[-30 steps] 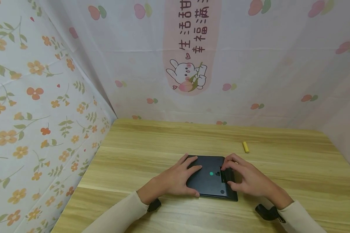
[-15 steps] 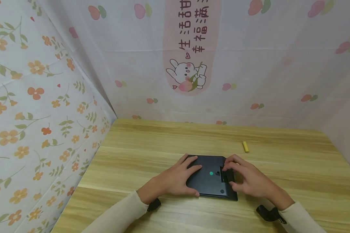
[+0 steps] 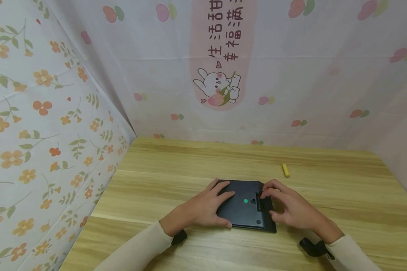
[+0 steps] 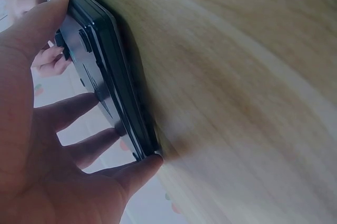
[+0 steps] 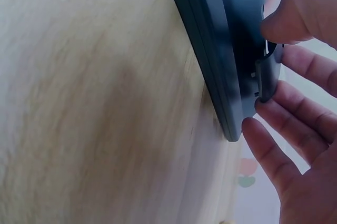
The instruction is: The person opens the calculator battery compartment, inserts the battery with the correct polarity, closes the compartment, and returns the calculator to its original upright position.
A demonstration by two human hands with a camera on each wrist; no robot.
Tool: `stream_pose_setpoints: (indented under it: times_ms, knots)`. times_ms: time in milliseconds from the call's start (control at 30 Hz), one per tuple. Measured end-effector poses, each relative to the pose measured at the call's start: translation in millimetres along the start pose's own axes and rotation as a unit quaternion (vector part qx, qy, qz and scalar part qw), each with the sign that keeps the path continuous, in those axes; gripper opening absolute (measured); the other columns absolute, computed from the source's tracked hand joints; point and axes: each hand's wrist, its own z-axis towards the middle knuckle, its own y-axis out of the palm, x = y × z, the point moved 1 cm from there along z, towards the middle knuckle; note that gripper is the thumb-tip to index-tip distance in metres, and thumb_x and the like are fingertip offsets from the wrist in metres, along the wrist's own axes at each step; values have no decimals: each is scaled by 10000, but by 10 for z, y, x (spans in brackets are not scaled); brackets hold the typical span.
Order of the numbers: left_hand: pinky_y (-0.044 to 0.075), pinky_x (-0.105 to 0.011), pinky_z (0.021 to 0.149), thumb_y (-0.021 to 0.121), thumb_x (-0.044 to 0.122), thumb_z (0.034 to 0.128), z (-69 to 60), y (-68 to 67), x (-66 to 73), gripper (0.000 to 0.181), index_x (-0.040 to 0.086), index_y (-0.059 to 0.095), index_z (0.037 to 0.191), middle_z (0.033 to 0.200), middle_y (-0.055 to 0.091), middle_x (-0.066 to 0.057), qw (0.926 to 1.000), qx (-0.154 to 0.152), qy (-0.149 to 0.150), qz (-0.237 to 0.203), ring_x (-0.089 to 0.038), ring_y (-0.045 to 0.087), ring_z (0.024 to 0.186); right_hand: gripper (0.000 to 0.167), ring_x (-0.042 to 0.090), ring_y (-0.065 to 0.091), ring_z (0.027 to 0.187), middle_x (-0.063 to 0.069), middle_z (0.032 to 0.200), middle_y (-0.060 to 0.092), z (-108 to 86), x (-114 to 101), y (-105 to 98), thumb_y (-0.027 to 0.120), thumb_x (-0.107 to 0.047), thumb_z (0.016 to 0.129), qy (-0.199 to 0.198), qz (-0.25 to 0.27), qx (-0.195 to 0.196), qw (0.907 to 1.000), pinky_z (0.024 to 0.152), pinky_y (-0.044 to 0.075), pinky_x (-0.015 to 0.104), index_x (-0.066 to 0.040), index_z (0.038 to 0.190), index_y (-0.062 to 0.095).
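A dark calculator [image 3: 239,207] lies face down on the table, with a green dot and an uncovered battery slot [image 3: 259,202] on its back. My left hand [image 3: 207,207] holds it across, thumb at the near edge and other fingers spread over the back and far edge. In the left wrist view, thumb and lowest finger reach opposite ends of the calculator [image 4: 105,71]. At the slot, my right hand [image 3: 289,207] pinches a small black battery cover [image 5: 268,74] between thumb and fingers. The cover stands tilted up from the back, its small tabs showing; whether it touches is unclear.
A yellow battery [image 3: 285,170] lies on the wooden table [image 3: 169,162] beyond my right hand. Printed cloth [image 3: 156,75] hangs behind the table and along the left side. Black wrist straps are on both sleeves.
My right hand has shifted slightly right with the battery cover, and more of the slot shows. The left hand and the yellow battery stay where they were.
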Motion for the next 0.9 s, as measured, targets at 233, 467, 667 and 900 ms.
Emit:
stream_pose_setpoints:
  times_ms: [233,467,667,900]
  knots:
    - [346,-521,1271,761,672,969,0,-2,1,936,199,435,1708,1807,217,-115,10000,33,21,-2,-459,167,1659,507,102,593,1138,-53,1307,598,-13,19,-15,811,31,751,-188,-66,79,9998,924,515,255,-228,1169,687]
    - [347,-526,1270,762,669,970,-3,-5,0,935,202,431,1711,1810,211,-110,10000,-2,20,-53,-452,159,1662,502,104,596,1137,-39,1312,600,-42,26,-45,827,20,751,-50,-190,78,9998,926,528,271,-234,1159,682]
    - [347,-528,1270,758,674,970,-4,-1,-2,939,205,427,1713,1812,206,-104,10000,-11,6,-51,-446,156,1664,497,109,596,1135,-37,1308,602,-70,38,-58,832,21,747,3,-247,117,9996,939,510,246,-223,1157,692]
    - [345,-521,1272,753,684,968,-4,12,-5,944,208,426,1714,1812,206,-101,10000,-5,-3,11,-445,161,1663,488,117,598,1123,-55,1304,600,-101,26,-100,858,-1,738,164,-467,135,9987,917,571,326,-231,1139,702]
